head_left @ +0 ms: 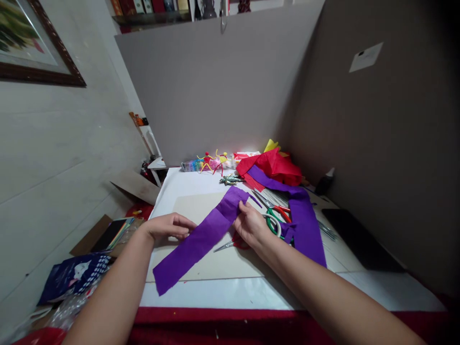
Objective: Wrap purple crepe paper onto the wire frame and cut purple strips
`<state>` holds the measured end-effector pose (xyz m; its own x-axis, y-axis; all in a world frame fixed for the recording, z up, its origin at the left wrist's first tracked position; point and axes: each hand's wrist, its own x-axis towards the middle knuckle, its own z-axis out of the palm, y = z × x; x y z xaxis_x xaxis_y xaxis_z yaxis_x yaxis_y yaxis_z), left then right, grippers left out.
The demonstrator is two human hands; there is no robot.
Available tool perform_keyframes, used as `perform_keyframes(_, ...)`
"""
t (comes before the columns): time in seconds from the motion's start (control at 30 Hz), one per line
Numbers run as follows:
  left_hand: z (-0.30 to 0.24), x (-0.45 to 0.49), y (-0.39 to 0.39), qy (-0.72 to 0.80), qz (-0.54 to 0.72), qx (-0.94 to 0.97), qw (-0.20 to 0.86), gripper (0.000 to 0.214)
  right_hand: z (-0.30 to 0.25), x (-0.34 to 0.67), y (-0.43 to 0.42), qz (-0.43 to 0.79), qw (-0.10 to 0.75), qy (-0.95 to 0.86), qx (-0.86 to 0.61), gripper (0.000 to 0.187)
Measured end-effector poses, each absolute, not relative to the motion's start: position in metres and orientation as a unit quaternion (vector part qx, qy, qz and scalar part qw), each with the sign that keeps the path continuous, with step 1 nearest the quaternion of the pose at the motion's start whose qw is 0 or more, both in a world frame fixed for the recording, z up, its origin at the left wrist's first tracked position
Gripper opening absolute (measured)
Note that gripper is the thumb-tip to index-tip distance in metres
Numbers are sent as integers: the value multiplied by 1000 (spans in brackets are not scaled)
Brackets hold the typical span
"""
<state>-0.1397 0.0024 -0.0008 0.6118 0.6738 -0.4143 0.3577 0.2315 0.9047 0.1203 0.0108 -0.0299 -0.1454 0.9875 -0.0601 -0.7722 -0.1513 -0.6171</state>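
A long purple paper strip lies slanted across a beige board on the white table. My left hand pinches its left edge near the middle, fingers closed. My right hand grips the strip's upper part, thumb on top. Under my right hand lie scissors with red handles. A second purple strip runs along the right, beside green-handled scissors and another red-handled pair.
Red crepe paper and yellow paper are heaped at the back, next to pipe-cleaner figures. A dark tablet lies on the right. Grey partition walls close the back and right. Cardboard and bags sit on the floor left.
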Motion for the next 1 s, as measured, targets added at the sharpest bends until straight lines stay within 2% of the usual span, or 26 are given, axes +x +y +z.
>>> perform_keyframes(0.23, 6, -123, 6, 421, 137, 597, 669, 78, -23, 115, -2, 753, 572, -258, -201, 14)
perform_keyframes(0.5, 30, -68, 13, 434, 163, 646, 606, 32, -24, 115, -3, 741, 556, -316, -205, 14)
perform_keyframes(0.6, 29, -57, 20, 440, 174, 651, 593, 31, -26, 117, 0, 714, 560, -349, -233, 15)
perform_keyframes(0.8, 14, -46, 30, 458, 177, 632, 599, 38, -34, 118, 2, 611, 564, -444, -333, 27)
perform_keyframes(1.0, 1, -60, 37, 505, 209, 597, 588, 34, -14, 139, 5, 457, 491, -618, -409, 23)
